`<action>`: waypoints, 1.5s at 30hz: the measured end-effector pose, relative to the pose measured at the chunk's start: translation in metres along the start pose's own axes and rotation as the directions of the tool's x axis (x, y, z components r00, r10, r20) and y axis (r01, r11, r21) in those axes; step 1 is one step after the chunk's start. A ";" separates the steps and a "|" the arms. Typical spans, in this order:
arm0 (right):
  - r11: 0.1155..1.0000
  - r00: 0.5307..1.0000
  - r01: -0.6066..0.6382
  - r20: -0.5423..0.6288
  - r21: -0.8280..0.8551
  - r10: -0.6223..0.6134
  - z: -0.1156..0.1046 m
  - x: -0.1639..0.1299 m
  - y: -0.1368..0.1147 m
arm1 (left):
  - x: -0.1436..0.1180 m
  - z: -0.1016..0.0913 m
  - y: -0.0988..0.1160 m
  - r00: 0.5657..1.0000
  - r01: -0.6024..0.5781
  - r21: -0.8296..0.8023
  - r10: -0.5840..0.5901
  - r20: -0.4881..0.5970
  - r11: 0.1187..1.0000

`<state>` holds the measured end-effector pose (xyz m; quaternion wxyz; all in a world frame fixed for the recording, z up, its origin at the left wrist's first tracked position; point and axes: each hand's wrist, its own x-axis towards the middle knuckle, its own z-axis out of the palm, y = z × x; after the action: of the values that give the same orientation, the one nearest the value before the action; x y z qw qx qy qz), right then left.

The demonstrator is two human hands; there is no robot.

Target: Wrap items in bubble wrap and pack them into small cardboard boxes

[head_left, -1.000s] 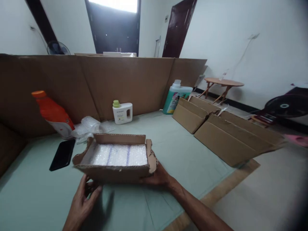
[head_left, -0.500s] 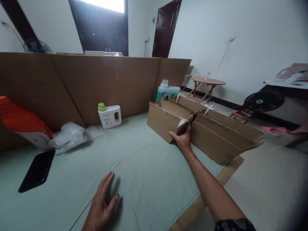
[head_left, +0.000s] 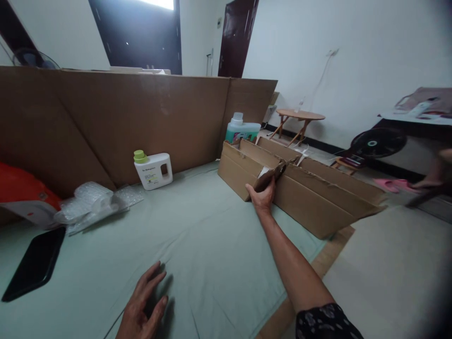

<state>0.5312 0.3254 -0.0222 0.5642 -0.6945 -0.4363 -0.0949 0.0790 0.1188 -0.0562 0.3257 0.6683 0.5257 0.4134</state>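
Cardboard box (head_left: pixel 233 170) sits just off centre at three o'clock in the head view, its near right end pinched between thumb and fingers of the right hand (head_left: pixel 263 195) (the fingertips are hidden). At seven o'clock the left hand (head_left: pixel 139 303) is over green cloth (head_left: pixel 197 245), thumb and fingers spread. White bottle (head_left: pixel 150 174) stands at nine o'clock; teal bottle (head_left: pixel 243 129), toward one.

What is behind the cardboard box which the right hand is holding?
Behind the held box stand a teal bottle, cap and upper part visible, and another cardboard box, partly visible. Their lower parts are covered.
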 end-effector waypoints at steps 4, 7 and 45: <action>0.999 1.000 0.021 -0.017 -0.027 -0.021 -0.002 -0.023 -0.008 | -0.002 0.003 0.004 0.999 0.024 -0.048 -0.025 -0.019 0.999; 0.999 0.999 0.030 0.018 -0.027 -0.030 -0.009 -0.043 -0.016 | -0.002 0.003 0.004 0.999 0.030 -0.047 -0.031 -0.022 0.998; 0.935 0.656 0.305 0.751 -0.183 -0.068 0.025 -0.068 -0.073 | 0.000 0.004 -0.014 0.938 -0.346 0.275 0.328 0.109 0.897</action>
<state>0.4293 0.3116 -0.0222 0.2188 -0.6999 -0.6762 0.0702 0.0770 0.1220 -0.0699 0.1632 0.8016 0.4470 0.3619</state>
